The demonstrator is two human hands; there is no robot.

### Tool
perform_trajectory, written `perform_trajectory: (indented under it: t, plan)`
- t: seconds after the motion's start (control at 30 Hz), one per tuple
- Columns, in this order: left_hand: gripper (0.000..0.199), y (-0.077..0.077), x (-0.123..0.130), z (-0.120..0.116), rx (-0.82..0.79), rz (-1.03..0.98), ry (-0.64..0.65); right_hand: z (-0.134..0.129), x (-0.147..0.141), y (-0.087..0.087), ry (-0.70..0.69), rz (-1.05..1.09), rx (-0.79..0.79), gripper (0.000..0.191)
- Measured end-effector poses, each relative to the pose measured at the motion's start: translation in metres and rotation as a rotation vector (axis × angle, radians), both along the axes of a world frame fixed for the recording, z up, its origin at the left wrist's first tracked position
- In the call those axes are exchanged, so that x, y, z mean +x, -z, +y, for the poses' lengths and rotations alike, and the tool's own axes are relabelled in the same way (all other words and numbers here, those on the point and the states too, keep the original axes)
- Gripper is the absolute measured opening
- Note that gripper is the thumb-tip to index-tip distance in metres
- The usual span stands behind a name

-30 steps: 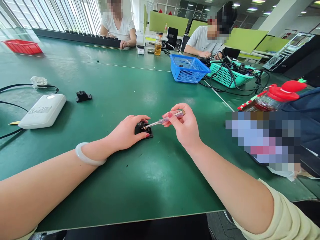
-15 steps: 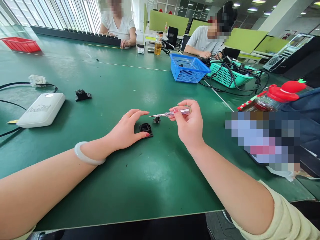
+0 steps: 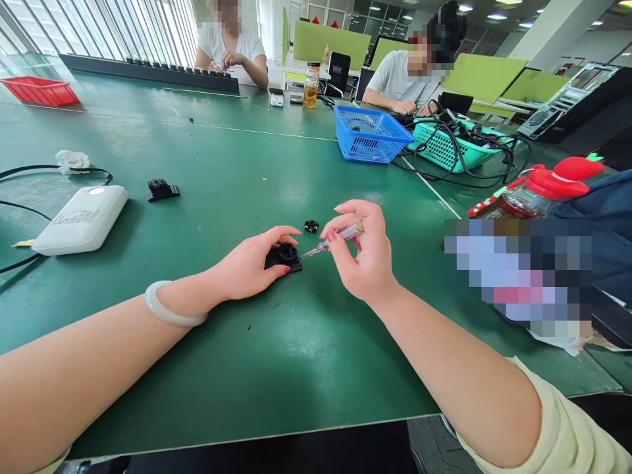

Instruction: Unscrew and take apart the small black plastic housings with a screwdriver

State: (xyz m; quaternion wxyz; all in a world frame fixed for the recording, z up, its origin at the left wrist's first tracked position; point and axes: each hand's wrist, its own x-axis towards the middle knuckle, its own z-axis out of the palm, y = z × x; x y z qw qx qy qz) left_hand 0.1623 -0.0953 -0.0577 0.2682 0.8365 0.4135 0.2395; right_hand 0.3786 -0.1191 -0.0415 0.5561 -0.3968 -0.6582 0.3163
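A black plastic part with a round raised rim lies on the green table, and my left hand grips its left side between thumb and fingers. My right hand pinches a clear-handled screwdriver, whose tip points left and down at the part's right edge. Whether the tip touches the part is too small to tell. Just beyond the tip sits a small black piece, which neither hand touches.
A black block and a white power bank with cables lie left. Farther back are a red tray, a blue basket and a teal basket with cables. A red-lidded bottle stands right. Two people sit across the table.
My left fingers have closed round the black part. The screwdriver has moved from over the small piece to the part's right edge. The small piece has turned and lies slightly farther away.
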Motion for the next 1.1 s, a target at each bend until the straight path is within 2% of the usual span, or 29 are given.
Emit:
perform_trajectory:
  t: [0.3, 0.53, 0.6, 0.8, 0.93, 1.1]
  plan:
    - [0.064, -0.001, -0.001, 0.001, 0.018, 0.002, 0.072, 0.001, -0.003, 0.000, -0.056, -0.160, 0.180, 0.024]
    - [0.064, 0.002, -0.004, 0.002, 0.060, 0.056, 0.113, 0.008, 0.002, 0.001, -0.143, -0.151, 0.201, 0.028]
    - [0.063, 0.001, -0.004, 0.001, 0.063, 0.090, 0.095, 0.011, 0.004, 0.003, -0.110, -0.141, 0.201, 0.027]
    - [0.063, -0.002, 0.000, -0.001, 0.054, 0.127, 0.013, 0.010, 0.002, 0.005, 0.114, -0.122, 0.294, 0.026]
    - [0.064, 0.000, -0.001, 0.000, 0.067, 0.109, 0.022, 0.004, -0.003, 0.003, 0.074, -0.145, 0.407, 0.025]
    - [0.064, 0.001, -0.002, 0.001, 0.067, 0.103, 0.030, 0.002, -0.001, 0.001, 0.015, -0.079, 0.447, 0.027]
